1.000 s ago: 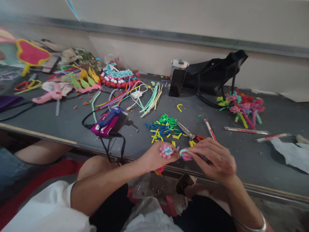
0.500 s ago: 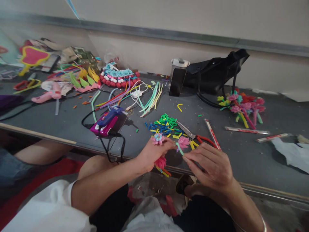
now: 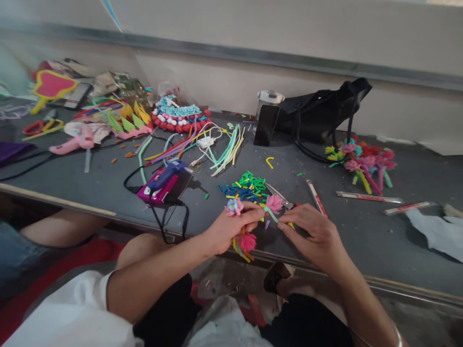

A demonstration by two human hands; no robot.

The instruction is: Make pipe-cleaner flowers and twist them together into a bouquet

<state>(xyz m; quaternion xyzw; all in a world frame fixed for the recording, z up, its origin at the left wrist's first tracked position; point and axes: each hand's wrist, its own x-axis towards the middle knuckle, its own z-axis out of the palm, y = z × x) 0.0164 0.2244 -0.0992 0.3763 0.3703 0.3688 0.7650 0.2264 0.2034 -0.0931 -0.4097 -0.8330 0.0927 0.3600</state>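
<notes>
Pinching the green stem (image 3: pixel 271 215) of a seemingly formed pink flower (image 3: pixel 274 204) above the table (image 3: pixel 361 236), left hand (image 3: pixel 229 227) and right hand (image 3: pixel 316 231) have loose pieces (image 3: pixel 253 182) unused nearby, bunched flowers (image 3: pixel 368 161) apparently done beside the bag (image 3: pixel 320 115)

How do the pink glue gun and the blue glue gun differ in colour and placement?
The pink glue gun is pale, while the blue glue gun is dark. The blue glue gun rests on a magenta box; the pink glue gun lies lower, beside crumpled white material. The blue glue gun is nearer the person than the pink glue gun. Neither is being held.
</notes>
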